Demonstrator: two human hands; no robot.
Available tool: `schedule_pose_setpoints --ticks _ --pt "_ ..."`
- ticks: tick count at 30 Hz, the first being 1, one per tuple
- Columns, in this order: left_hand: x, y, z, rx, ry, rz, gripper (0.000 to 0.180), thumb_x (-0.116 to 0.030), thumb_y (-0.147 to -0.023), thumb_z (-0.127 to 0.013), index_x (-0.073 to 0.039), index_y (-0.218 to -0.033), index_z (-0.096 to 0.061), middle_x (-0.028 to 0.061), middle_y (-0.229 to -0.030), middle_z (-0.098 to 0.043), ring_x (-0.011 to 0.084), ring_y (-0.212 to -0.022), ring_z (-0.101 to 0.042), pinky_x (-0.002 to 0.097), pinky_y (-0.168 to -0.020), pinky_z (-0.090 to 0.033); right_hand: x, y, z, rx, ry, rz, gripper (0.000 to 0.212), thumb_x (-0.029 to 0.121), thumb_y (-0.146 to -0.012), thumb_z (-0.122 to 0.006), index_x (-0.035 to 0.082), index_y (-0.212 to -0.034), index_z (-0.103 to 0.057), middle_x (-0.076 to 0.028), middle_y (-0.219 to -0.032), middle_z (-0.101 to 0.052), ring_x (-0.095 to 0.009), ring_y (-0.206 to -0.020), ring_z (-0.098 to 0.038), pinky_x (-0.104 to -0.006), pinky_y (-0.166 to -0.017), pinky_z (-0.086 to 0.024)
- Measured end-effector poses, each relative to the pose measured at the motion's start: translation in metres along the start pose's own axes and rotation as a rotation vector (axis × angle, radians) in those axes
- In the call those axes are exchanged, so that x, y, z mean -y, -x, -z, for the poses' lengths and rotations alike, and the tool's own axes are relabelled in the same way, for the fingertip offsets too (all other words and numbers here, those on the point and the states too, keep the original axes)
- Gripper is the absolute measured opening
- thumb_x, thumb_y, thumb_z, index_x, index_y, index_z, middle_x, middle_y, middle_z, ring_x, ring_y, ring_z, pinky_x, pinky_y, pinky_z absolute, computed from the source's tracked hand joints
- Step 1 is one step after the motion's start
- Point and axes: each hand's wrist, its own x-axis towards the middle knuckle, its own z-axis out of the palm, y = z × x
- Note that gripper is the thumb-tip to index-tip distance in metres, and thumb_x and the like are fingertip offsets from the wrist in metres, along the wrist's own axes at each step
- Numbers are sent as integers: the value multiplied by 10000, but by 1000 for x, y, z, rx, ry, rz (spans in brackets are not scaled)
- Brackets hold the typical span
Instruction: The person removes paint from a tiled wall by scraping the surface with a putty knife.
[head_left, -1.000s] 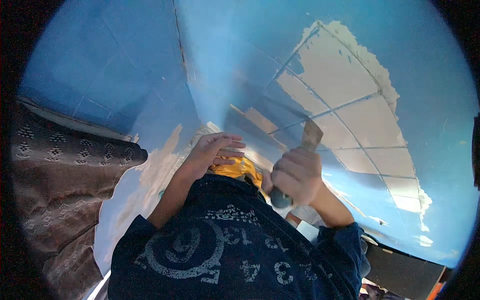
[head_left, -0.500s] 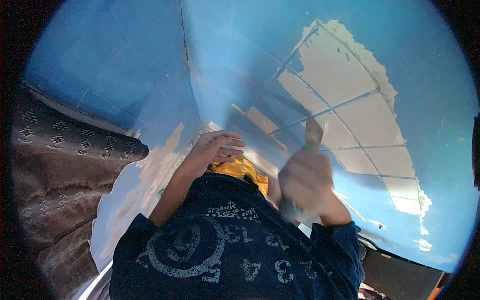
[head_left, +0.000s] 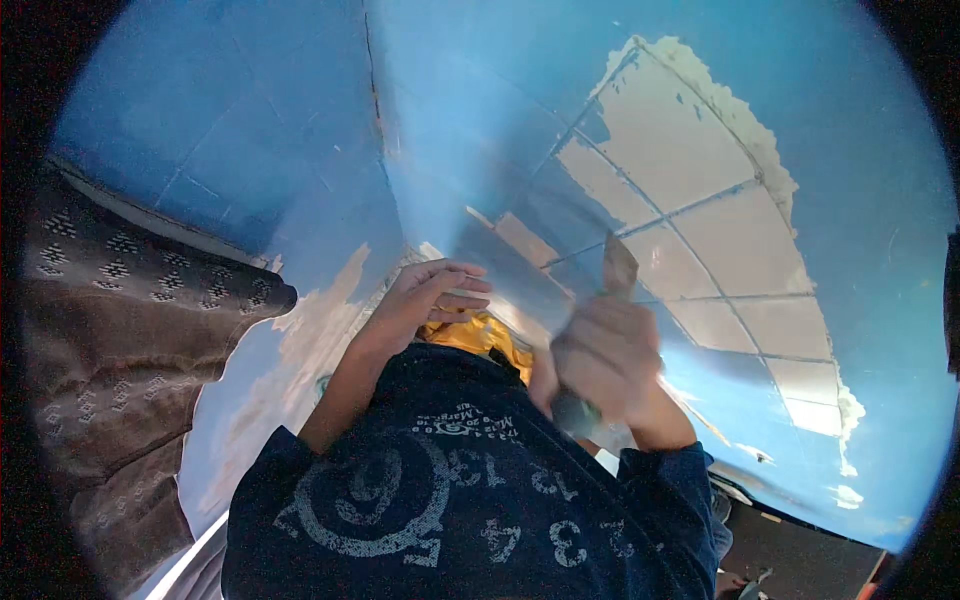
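My right hand [head_left: 608, 350], smeared by motion, is closed round a scraper [head_left: 620, 268] whose flat metal blade points up and away from me. The blade is close to the blue wall [head_left: 560, 60] on the right; I cannot tell whether it touches. Part of that wall is stripped of paint, showing pale tiles [head_left: 680, 140] with dark joint lines. My left hand [head_left: 430, 295] hangs in front of my chest with loosely curved fingers apart, holding nothing. The scraper's handle is hidden in my right fist.
A grey-brown patterned sofa [head_left: 130, 330] stands at the left. Yellow cloth [head_left: 480, 335] lies below my hands. The two blue walls meet at a cracked corner [head_left: 378, 130]. A dark flat-topped piece [head_left: 800, 550] is at the lower right. Flaked patches [head_left: 330, 320] mark the left wall's lower part.
My right hand and the scraper have shifted slightly to the left. My left hand has stayed in place.
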Motion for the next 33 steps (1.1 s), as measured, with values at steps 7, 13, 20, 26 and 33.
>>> schedule_pose_setpoints --ticks 7,13,20,26,33 --pt "-1 1 -2 25 -9 -20 343 -256 -918 -448 -5 -1126 -552 155 -1064 -611 232 -951 -626 313 -790 -515 -19 5 -21 80 67 -154 270 264 -656 -615 159 -455 -468 -38 -454 -472 -187 -395 -486 -351 -360 -353" --pt "3 0 4 -24 19 9 345 -267 -921 -442 -7 -1115 -560 149 -1052 -618 223 -936 -632 302 -771 -521 -7 0 -9 41 39 -39 223 -42 -608 -625 72 -541 -444 -38 -504 -457 -187 -400 -472 -291 -380 -363" --pt "5 -2 6 -11 -2 -17 344 -268 -904 -471 -11 -1114 -563 151 -1050 -621 223 -928 -634 295 -767 -521 18 -22 11 -35 -105 19 220 -29 -652 -587 65 -523 -434 -57 -492 -455 -193 -402 -479 -300 -395 -373" --pt "-2 0 3 -4 -7 -13 363 -290 -897 -487 -11 -1117 -561 155 -1053 -619 229 -931 -633 296 -768 -523 -9 5 -10 370 254 -81 250 43 -692 -621 107 -523 -447 -30 -507 -480 -185 -431 -485 -298 -416 -354" --pt "10 3 13 11 30 -19 372 -286 -903 -479 8 -1118 -553 165 -1061 -613 234 -950 -627 309 -791 -522 -4 -6 -7 404 336 -89 231 228 -605 -664 138 -475 -496 -24 -465 -465 -167 -391 -489 -306 -348 -370"
